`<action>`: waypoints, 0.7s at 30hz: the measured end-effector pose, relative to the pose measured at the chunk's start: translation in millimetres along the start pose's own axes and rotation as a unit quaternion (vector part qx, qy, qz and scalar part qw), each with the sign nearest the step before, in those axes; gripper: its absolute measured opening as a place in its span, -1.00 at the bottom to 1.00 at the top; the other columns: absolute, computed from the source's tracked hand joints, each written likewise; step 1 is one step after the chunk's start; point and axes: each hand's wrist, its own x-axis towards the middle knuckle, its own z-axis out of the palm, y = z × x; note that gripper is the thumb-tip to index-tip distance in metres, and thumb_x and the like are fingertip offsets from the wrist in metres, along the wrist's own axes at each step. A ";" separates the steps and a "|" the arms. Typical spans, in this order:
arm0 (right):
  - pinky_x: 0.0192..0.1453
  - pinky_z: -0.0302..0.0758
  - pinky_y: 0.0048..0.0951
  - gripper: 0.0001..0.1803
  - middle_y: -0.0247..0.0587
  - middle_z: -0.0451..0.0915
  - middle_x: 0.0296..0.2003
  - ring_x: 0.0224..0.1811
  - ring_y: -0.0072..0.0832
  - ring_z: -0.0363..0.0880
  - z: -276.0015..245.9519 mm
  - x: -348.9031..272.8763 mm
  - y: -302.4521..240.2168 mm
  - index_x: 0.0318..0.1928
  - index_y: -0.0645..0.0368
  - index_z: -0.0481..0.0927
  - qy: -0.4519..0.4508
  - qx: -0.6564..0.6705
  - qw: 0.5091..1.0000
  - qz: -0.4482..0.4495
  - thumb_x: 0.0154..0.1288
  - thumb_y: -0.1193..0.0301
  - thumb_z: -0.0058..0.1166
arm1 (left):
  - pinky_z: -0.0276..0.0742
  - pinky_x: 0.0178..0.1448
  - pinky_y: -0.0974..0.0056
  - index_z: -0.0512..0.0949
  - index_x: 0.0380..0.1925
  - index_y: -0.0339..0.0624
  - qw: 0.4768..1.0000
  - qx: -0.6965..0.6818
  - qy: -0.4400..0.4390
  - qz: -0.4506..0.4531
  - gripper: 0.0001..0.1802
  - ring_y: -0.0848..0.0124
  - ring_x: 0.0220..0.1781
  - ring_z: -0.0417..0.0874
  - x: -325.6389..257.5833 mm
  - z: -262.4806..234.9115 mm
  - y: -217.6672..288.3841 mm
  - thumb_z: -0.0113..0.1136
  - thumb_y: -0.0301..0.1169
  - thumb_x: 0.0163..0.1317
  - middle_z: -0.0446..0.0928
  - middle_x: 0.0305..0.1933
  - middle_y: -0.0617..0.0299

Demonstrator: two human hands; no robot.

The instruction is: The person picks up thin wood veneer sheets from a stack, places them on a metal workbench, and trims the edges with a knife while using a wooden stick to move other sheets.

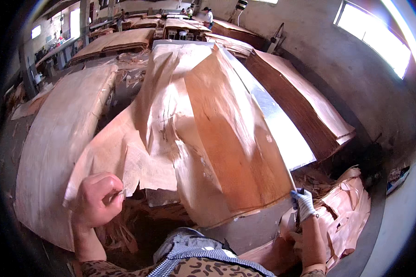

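Note:
A large, thin wood veneer sheet, pale and creased with a ragged near edge, spreads across a metal-topped table. A darker orange-brown veneer panel makes up its right part. My bare left hand is closed in a pinch at the raised left flap, by a torn edge. At the near right corner, my right hand, in a pale glove with bluish fingertips, grips the veneer's edge. A small dark thing shows at those fingertips; I cannot make out what it is.
A long veneer stack lies at left, a thick one along the right wall. Torn veneer scraps are heaped near my right arm. More stacks and a person are farther back.

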 end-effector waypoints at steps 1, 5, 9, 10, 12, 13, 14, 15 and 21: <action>-0.81 0.17 -0.58 -0.85 -0.38 0.38 -0.76 -0.84 -0.61 0.25 -11.8 3.6 5.9 -0.49 0.19 0.50 -0.007 -0.007 1.000 -0.006 -0.01 0.43 0.20 | 0.35 -0.52 0.30 0.35 -0.64 -0.26 0.999 0.009 -0.009 0.031 -0.86 0.25 -0.62 0.43 12.8 0.9 14.6 0.08 -0.63 -0.27 0.38 -0.62 0.13; -0.77 0.18 -0.64 -0.90 -0.43 0.40 -0.72 -0.82 -0.66 0.26 -64.9 2.5 17.4 -0.47 0.12 0.51 -0.014 0.001 0.999 0.032 0.02 0.43 0.17 | 0.32 -0.54 0.27 0.34 -0.68 -0.25 0.993 0.045 -0.020 0.109 -0.83 0.18 -0.62 0.44 39.4 11.8 54.9 0.05 -0.62 -0.42 0.40 -0.64 0.11; -0.79 0.17 -0.59 -0.84 -0.39 0.38 -0.74 -0.82 -0.63 0.25 -102.2 5.1 36.3 -0.35 0.13 0.49 -0.013 0.018 0.999 0.028 0.06 0.38 0.15 | 0.34 -0.54 0.29 0.37 -0.69 -0.24 0.987 0.071 0.011 0.140 -0.83 0.20 -0.61 0.47 42.8 14.8 96.5 0.04 -0.61 -0.46 0.43 -0.63 0.14; -0.79 0.17 -0.59 -0.82 -0.41 0.38 -0.73 -0.82 -0.63 0.25 -112.4 7.2 44.7 -0.34 0.10 0.48 -0.018 0.017 0.999 0.031 0.08 0.34 0.15 | 0.34 -0.54 0.29 0.38 -0.69 -0.24 0.988 0.055 0.010 0.145 -0.82 0.20 -0.61 0.47 41.8 21.9 109.1 0.04 -0.61 -0.47 0.43 -0.63 0.14; -0.77 0.16 -0.59 -0.82 -0.42 0.37 -0.73 -0.81 -0.63 0.25 -141.6 14.8 85.4 -0.34 0.10 0.48 -0.025 0.007 0.999 0.043 0.09 0.33 0.15 | 0.36 -0.54 0.29 0.40 -0.68 -0.23 0.989 0.037 -0.017 0.144 -0.82 0.20 -0.60 0.49 40.7 39.0 132.8 0.07 -0.60 -0.46 0.44 -0.63 0.14; -0.77 0.16 -0.59 -0.83 -0.42 0.37 -0.73 -0.81 -0.64 0.25 -157.1 19.0 109.8 -0.35 0.10 0.47 -0.029 0.000 0.998 0.048 0.09 0.33 0.14 | 0.37 -0.54 0.27 0.41 -0.67 -0.23 0.988 0.037 -0.047 0.141 -0.84 0.21 -0.59 0.49 38.9 50.6 143.3 0.08 -0.59 -0.42 0.43 -0.62 0.15; -0.74 0.18 -0.60 -0.84 -0.44 0.36 -0.72 -0.78 -0.65 0.25 -171.3 21.3 133.2 -0.37 0.10 0.46 -0.057 -0.042 0.997 -0.017 0.10 0.33 0.13 | 0.38 -0.53 0.26 0.42 -0.66 -0.23 0.987 0.036 -0.078 0.138 -0.85 0.22 -0.59 0.48 36.9 63.7 152.4 0.10 -0.58 -0.38 0.43 -0.62 0.15; -0.72 0.19 -0.59 -0.87 -0.46 0.34 -0.71 -0.75 -0.67 0.23 -173.2 10.6 141.8 -0.40 0.11 0.46 -0.069 -0.044 0.996 0.024 0.11 0.37 0.11 | 0.39 -0.52 0.25 0.43 -0.65 -0.23 0.984 0.041 -0.109 0.132 -0.86 0.23 -0.58 0.48 34.3 72.8 161.6 0.12 -0.57 -0.35 0.42 -0.61 0.16; -0.68 0.21 -0.56 -0.88 -0.47 0.34 -0.68 -0.71 -0.67 0.22 -235.9 -25.2 293.4 -0.37 0.11 0.43 -0.120 -0.148 0.977 0.101 0.13 0.38 0.08 | 0.37 -0.49 0.26 0.43 -0.63 -0.21 0.981 0.034 -0.171 0.086 -0.93 0.24 -0.56 0.46 5.6 131.0 209.7 0.10 -0.53 -0.21 0.41 -0.60 0.18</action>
